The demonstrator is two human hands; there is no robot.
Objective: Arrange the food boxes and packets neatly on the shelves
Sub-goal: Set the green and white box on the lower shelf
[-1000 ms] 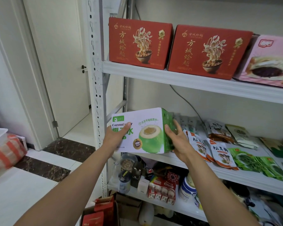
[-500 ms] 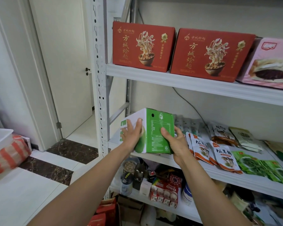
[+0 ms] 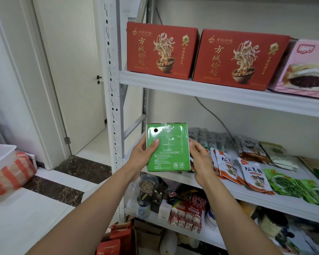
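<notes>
A green coconut-water box (image 3: 168, 150) stands upright at the left end of the middle shelf (image 3: 265, 196), its narrow green end panel facing me. My left hand (image 3: 143, 156) grips its left side, thumb lying on the green panel. My right hand (image 3: 200, 159) grips its right side, fingers hidden behind the box. To the right on the same shelf lie orange-and-white mushroom packets (image 3: 226, 166) and green packets (image 3: 293, 186). On the top shelf (image 3: 210, 89) stand two red noodle boxes (image 3: 160, 50) (image 3: 241, 57) and a pink pastry box (image 3: 306, 69).
The white perforated shelf post (image 3: 111, 89) rises just left of the box. The lower shelf holds jars, bottles and small snack packs (image 3: 186, 214). Red cartons (image 3: 116, 238) sit on the floor below. A white door (image 3: 72, 70) and a striped bag (image 3: 9, 173) are to the left.
Both hands have turned the box from its white coconut front to its green end panel and moved it in onto the left end of the middle shelf.
</notes>
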